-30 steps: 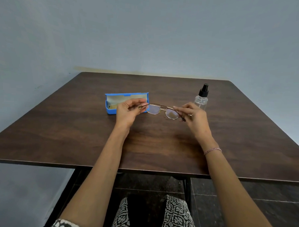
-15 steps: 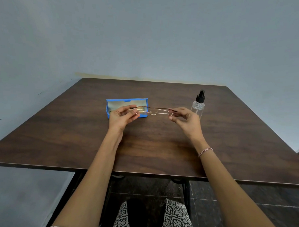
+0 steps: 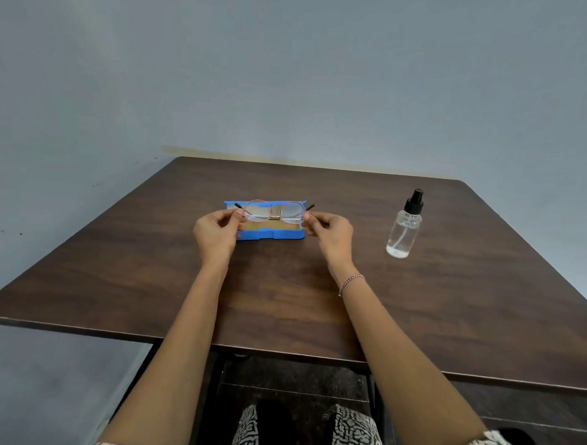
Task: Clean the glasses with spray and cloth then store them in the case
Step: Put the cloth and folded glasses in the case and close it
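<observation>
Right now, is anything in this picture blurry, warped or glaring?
Head view: sharp overall, even the thin frame of the glasses against the blue case. The wide lens stretches the table toward the corners. The light is soft, with only a dull sheen on the tabletop and small highlights on the spray bottle.

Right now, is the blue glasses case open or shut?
Open. The blue case has its lid raised at the back, and its tan lining shows behind the glasses.
</observation>
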A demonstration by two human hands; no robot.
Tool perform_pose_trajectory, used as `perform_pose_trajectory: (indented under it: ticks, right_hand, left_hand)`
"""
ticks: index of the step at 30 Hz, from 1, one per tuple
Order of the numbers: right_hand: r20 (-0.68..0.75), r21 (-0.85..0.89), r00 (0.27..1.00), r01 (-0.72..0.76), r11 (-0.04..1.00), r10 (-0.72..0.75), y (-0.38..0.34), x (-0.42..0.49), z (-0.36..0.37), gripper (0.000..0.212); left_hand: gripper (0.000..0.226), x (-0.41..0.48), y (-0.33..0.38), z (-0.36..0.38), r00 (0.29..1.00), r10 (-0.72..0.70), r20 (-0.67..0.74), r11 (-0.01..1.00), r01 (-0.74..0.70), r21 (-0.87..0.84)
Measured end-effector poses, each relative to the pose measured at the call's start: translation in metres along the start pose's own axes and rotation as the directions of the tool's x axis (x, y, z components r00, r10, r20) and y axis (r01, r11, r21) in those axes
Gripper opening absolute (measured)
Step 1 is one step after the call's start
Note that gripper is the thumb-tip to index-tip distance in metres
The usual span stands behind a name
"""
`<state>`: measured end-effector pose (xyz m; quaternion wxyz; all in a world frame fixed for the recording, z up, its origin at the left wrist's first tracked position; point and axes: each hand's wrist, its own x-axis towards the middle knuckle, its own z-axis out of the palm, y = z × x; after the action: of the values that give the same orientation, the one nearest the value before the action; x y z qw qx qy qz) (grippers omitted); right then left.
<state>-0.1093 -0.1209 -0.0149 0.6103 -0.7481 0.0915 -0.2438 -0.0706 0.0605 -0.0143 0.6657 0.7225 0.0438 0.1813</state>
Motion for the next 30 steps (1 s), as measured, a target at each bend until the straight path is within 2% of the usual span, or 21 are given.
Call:
perform_pose_trajectory:
  ticks: [3,6,10,19,30]
  right_hand:
    - [-0.014,-0.159,1.000,-0.003,0.987,0.001,-0.001,0.008,0.009,0.021]
    - [-0.033,-0.194,0.999,-0.016,0.981,0.009,0.001,0.010,0.014,0.027]
    - [-0.011,-0.238,1.000,-0.010,0.971,0.008,0.003,0.008,0.015,0.028]
    - [0.054,-0.431,0.994,0.110,0.895,-0.097,0.005,0.005,0.017,0.024]
    - [0.036,-0.423,0.995,0.099,0.901,-0.092,0.005,0.001,0.017,0.022]
  left_hand:
    - [0.018,0.001,0.001,-0.006,0.992,0.127,0.008,0.969,-0.126,0.215]
    - [0.019,0.000,-0.001,-0.010,0.987,0.157,0.034,0.929,-0.160,0.334]
    - [0.018,0.003,-0.004,-0.009,0.991,0.130,0.032,0.915,-0.133,0.382]
    - [0.021,0.002,-0.004,-0.007,0.993,0.114,0.008,0.864,-0.103,0.492]
    - [0.018,-0.003,-0.004,-0.009,0.992,0.125,0.004,0.855,-0.110,0.508]
